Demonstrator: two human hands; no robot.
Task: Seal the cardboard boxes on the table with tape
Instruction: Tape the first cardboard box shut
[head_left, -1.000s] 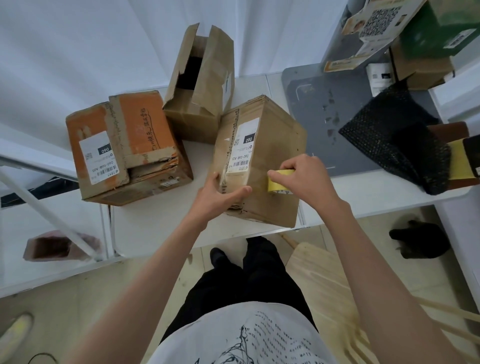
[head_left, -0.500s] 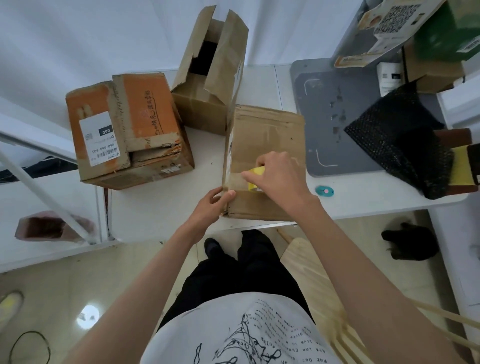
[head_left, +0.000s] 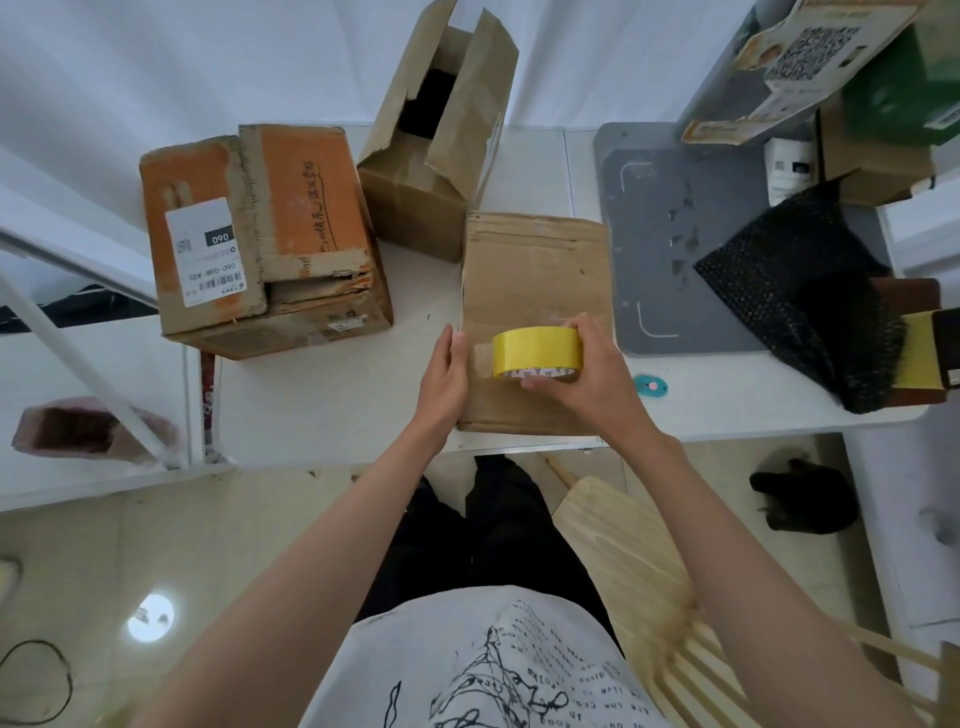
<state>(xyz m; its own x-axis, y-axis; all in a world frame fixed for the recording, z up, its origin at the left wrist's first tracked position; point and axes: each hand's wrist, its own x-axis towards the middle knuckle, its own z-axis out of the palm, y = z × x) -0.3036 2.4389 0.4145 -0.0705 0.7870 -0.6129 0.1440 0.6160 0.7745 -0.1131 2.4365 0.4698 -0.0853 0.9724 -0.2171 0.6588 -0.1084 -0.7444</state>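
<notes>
A plain brown cardboard box (head_left: 535, 270) lies flat at the table's front edge, its broad face up. My right hand (head_left: 587, 374) grips a yellow tape roll (head_left: 535, 349) just above the box's near part. My left hand (head_left: 444, 374) rests with straight fingers against the box's left side. An orange box with a white label (head_left: 260, 239) stands to the left. Behind the brown box, a taller box (head_left: 431, 135) has its flaps open.
A small teal cutter (head_left: 650, 385) lies on the white table (head_left: 332, 405) right of my hand. A grey mat (head_left: 675, 234), black mesh bag (head_left: 800, 296) and stacked cartons (head_left: 810, 67) fill the right side. A wooden chair (head_left: 639, 566) stands near my legs.
The brown box went from tilted on edge to lying flat. My right hand turned the tape roll so its yellow band faces me. My left hand slid to the box's left side.
</notes>
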